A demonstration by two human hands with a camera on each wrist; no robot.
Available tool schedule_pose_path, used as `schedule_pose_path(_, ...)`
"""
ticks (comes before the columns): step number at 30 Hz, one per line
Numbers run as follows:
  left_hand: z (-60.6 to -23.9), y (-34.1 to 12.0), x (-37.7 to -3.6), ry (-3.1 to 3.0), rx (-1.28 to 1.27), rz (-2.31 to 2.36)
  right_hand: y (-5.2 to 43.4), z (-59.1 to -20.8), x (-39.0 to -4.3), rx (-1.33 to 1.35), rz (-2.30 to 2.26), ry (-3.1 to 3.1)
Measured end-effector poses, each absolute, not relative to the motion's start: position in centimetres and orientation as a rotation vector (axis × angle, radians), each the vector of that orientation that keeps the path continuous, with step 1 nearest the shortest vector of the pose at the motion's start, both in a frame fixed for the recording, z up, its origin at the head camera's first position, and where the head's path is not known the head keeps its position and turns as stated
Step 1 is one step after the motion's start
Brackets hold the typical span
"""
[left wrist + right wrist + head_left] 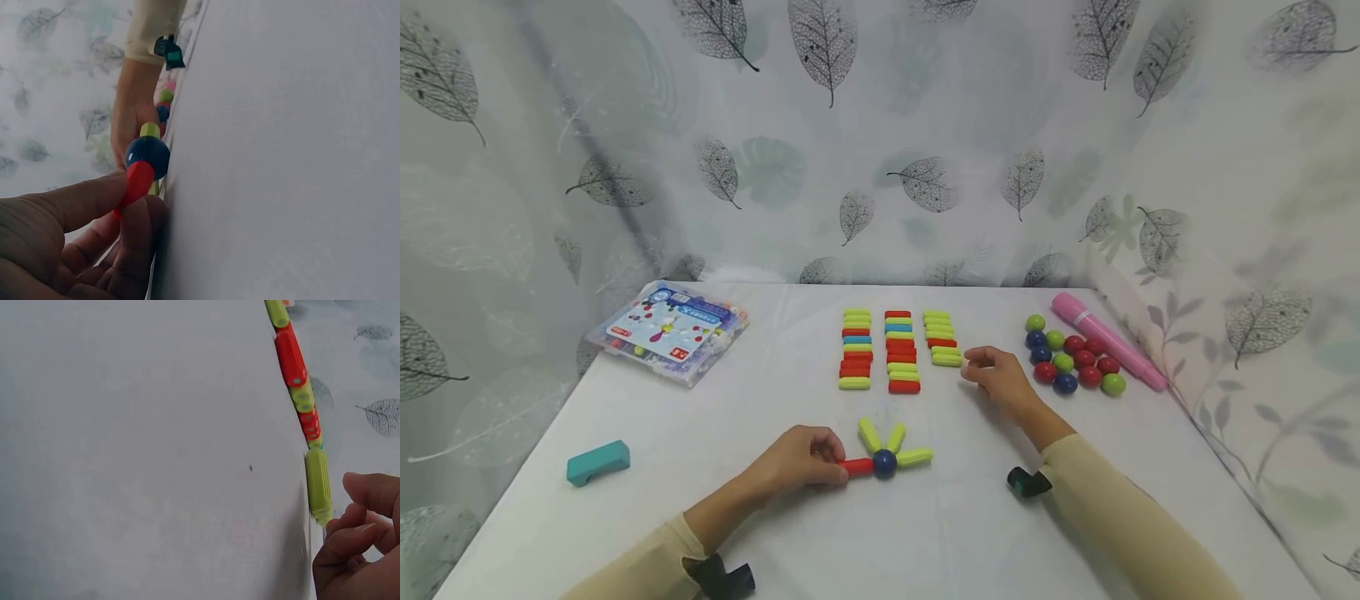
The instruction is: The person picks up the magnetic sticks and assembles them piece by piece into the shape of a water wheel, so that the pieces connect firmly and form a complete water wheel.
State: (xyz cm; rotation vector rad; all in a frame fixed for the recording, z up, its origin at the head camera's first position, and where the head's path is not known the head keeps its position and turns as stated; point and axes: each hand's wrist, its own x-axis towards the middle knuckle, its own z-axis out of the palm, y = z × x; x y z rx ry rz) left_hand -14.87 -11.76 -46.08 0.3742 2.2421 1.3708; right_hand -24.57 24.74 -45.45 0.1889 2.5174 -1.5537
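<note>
Covering the desk (760,517), a white cloth. Rows of coloured sticks (898,350) at centre. Left hand (797,458) pinching red stick (856,467) joined to blue ball (884,463). Right hand (996,375), fingers curled, seemingly touching green stick (947,360), grip unclear.

A white table (790,533) is carrying three columns of red, green and blue sticks (898,350), a cluster of coloured balls (1071,362), a pink tube (1108,340), a clear plastic box (668,332), a teal block (598,462), and a blue ball with sticks fanning out from it (885,462).
</note>
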Motion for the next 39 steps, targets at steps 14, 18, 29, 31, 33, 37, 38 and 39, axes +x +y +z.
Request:
schedule_pose_path(14, -45.5, -11.4, -13.4, 2.066, 0.458, 1.374, 23.9, -45.8, -26.3, 0.168, -1.314, 2.677)
schedule_pose_path(18, -45.7, -11.8, -14.3, 2.031, 0.372, 1.445, 23.8, -45.9, -26.4, 0.168, -1.285, 2.692)
schedule_pose_path(29, -46.2, -11.6, -17.6, 2.019, 0.18, 1.621, 23.4, -46.3, -26.8, 0.146, -1.243, 2.775)
schedule_pose_path(31, -46.2, -11.5, -17.9, 2.017, 0.227, 1.572, 23.3, -46.3, -26.9, 0.141, -1.232, 2.784)
schedule_pose_path(33, -46.2, -11.4, -18.2, 2.008, 0.256, 1.533, 23.2, -46.3, -26.9, 0.145, -1.223, 2.786)
schedule_pose_path(37, -46.3, -11.3, -18.7, 2.009, 0.3, 1.473, 23.2, -46.2, -26.8, 0.156, -1.206, 2.783)
schedule_pose_path(38, -46.3, -11.3, -18.8, 2.01, 0.31, 1.462, 23.2, -46.1, -26.8, 0.149, -1.206, 2.784)
schedule_pose_path(39, -46.3, -11.3, -18.9, 2.019, 0.321, 1.448, 23.3, -46.1, -26.7, 0.145, -1.207, 2.782)
